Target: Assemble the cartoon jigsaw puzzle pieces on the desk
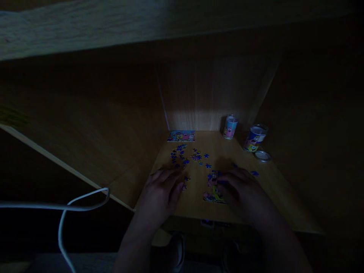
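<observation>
A: Dim wooden nook, with a desk (196,210) below. How are the hands?
B: The right hand (241,185) curls at the joined puzzle (216,194), fingertips touching its right side; I can't tell whether they pinch a piece. The left hand (162,189) hangs loosely curved, thumb apart from forefinger, beside loose pieces (186,162).
A: And farther out?
B: A picture card (181,136) against the back panel, two printed cans (229,128) (254,139) at the right, and a round lid (262,156) just beside the nearer can.
</observation>
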`<state>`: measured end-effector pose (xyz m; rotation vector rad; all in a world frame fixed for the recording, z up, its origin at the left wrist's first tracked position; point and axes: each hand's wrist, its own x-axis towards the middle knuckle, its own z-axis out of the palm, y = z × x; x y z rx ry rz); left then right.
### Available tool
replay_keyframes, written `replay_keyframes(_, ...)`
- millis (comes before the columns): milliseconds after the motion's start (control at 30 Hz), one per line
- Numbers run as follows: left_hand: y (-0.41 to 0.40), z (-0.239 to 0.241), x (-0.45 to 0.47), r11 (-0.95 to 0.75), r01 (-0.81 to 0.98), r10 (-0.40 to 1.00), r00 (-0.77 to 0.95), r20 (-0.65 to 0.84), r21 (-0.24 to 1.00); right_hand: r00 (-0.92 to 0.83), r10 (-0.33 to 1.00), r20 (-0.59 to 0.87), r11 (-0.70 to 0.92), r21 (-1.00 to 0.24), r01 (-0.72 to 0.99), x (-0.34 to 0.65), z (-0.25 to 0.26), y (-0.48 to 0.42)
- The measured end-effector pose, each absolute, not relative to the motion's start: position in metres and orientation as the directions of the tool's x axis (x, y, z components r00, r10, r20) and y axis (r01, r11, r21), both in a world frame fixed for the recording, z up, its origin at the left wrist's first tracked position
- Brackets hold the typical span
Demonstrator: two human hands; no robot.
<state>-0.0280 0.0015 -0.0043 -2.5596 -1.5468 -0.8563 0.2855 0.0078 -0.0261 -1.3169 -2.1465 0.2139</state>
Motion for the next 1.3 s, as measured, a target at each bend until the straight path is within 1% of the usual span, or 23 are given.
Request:
replay_keyframes(200,0.005,-0.008,-0.024,-0.517,0.825,0.831,0.419,0.367,0.227,-0.273,0.86,0.431,0.455,-0.405,0.793,0.287,-0.031,0.011)
replay_keyframes(300,0.006,-0.011,-0.025,-0.513,0.83,0.838,0.427,0.339,0.221,-0.199,0.862,0.467,0.395,-0.372,0.84,0.289,-0.032,0.011)
replay_keyframes(367,0.007,-0.013,-0.026,-0.514,0.831,0.836,0.431,0.341,0.211,-0.111,0.865,0.489,0.308,-0.344,0.887,0.292,-0.034,0.011)
replay_keyframes(433,0.008,-0.015,-0.026,-0.512,0.834,0.837,0.429,0.339,0.206,0.012,0.868,0.496,0.166,-0.313,0.935,0.297,-0.036,0.009)
replay_keyframes(500,0.009,-0.015,-0.026,-0.514,0.833,0.836,0.433,0.336,0.204,0.137,0.849,0.51,0.032,-0.308,0.951,0.303,-0.038,0.007)
replay_keyframes(600,0.01,-0.013,-0.025,-0.534,0.818,0.826,0.45,0.339,0.214,0.214,0.831,0.513,-0.042,-0.326,0.944,0.309,-0.04,0.005)
replay_keyframes(767,0.01,-0.009,-0.015,-0.578,0.78,0.794,0.47,0.385,0.24,0.265,0.812,0.52,-0.096,-0.33,0.939,0.313,-0.046,0.005)
replay_keyframes(867,0.008,-0.006,-0.005,-0.611,0.747,0.775,0.495,0.394,0.263,0.282,0.825,0.49,-0.127,-0.325,0.937,0.311,-0.047,0.005)
replay_keyframes(967,0.006,-0.003,0.002,-0.628,0.725,0.767,0.518,0.378,0.282,0.258,0.824,0.504,-0.133,-0.27,0.953,0.306,-0.046,0.004)
replay_keyframes(1067,0.006,-0.005,0.002,-0.647,0.706,0.756,0.542,0.367,0.29,0.178,0.808,0.562,-0.072,-0.205,0.976,0.302,-0.048,0.003)
replay_keyframes(1133,0.008,-0.009,-0.001,-0.619,0.724,0.773,0.491,0.401,0.306,0.146,0.8,0.583,-0.045,-0.184,0.982,0.301,-0.05,0.003)
replay_keyframes(1233,0.011,-0.013,-0.004,-0.525,0.78,0.812,0.338,0.476,0.341,0.139,0.816,0.561,-0.043,-0.18,0.983,0.301,-0.052,0.004)
replay_keyframes(1300,0.012,-0.013,-0.005,-0.517,0.784,0.81,0.319,0.491,0.344,0.138,0.834,0.535,-0.045,-0.182,0.982,0.302,-0.052,0.005)
